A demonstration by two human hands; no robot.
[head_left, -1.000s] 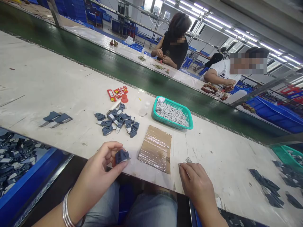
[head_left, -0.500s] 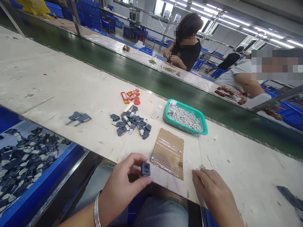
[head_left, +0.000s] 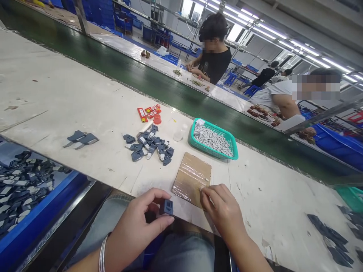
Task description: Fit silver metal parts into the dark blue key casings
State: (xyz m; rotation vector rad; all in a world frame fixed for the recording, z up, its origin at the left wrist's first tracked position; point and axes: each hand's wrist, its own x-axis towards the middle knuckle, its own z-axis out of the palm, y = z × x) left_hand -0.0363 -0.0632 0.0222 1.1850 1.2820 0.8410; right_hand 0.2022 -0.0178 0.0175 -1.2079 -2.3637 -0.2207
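Observation:
Between the thumb and fingers of my left hand (head_left: 138, 223) is a dark blue-grey plastic part (head_left: 166, 207), its face with square recesses turned up. My right hand (head_left: 224, 209) is pinched closed over the right side of the taped cardboard piece (head_left: 191, 175); whatever sits between its fingertips is too small to name. Beyond the cardboard, a green basket (head_left: 235, 151) holds many small light grey pieces (head_left: 214, 139). Left of it lies a pile of dark blue-grey parts (head_left: 150, 143) with light inserts.
Red packets (head_left: 151, 111), a red cap (head_left: 157, 119) and a clear round cup (head_left: 178, 135) lie behind the pile. A blue bin (head_left: 53, 206) of parts stands lower left. More dark parts (head_left: 330, 238) lie at right. Beyond the green conveyor belt (head_left: 127, 75), people work.
My right hand has moved left from the bare table to over the cardboard, fingers still pinched. My left hand keeps holding the plastic part. The camera view has shifted to the right.

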